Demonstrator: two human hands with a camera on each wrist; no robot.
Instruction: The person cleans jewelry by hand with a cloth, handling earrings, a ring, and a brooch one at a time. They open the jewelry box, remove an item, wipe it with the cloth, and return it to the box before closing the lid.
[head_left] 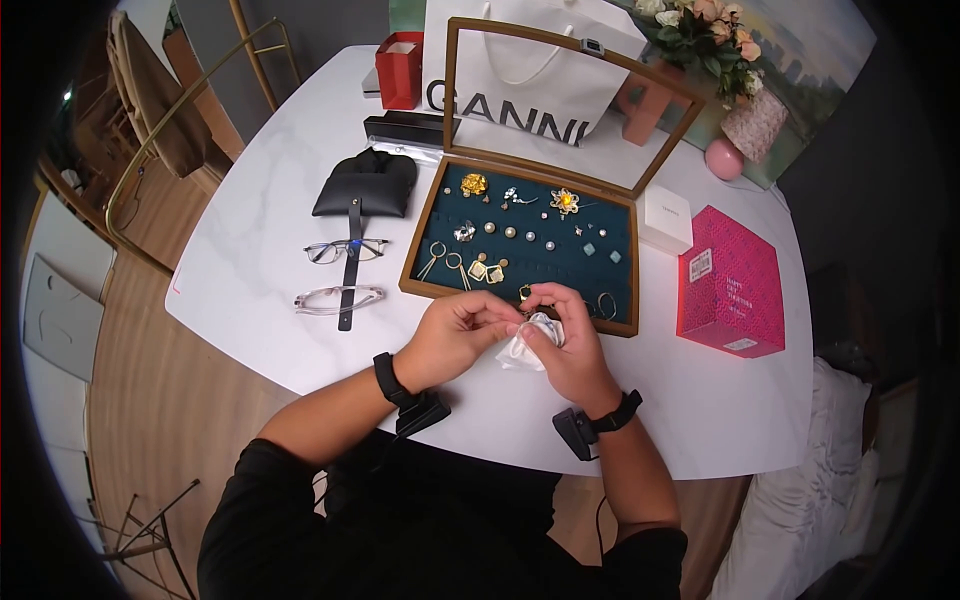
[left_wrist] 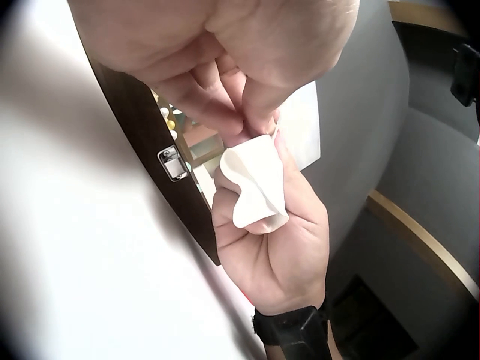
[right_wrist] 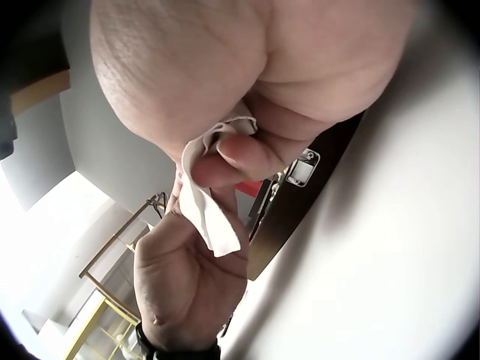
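Holding the soft white bunched cloth (head_left: 526,348) above the white marbled table (head_left: 245,230), your right hand (head_left: 580,362) pinches it between thumb and curled fingers. Your left hand (head_left: 448,340) meets its upper edge, thumb and fingertips pressed together, apparently on a small piece too hidden to identify. Step in hand, as judged: rubbing that piece with the cloth. Next move would call for a firm left pinch and light turns of the cloth, so nothing small slips.

Just beyond: brown wooden jewellery case (head_left: 424,228) with dark green lining, clear lid raised, earrings set in rows.

View notes: both wrist views show a silver metal latch (left_wrist: 173,163) on a wooden wall of the case; in the head view your hands cover the middle of the near wall. Only the head view plainly shows the dark-framed eyeglasses (head_left: 347,251) left of the case and the pink patterned cardboard box (head_left: 735,285) to its right.
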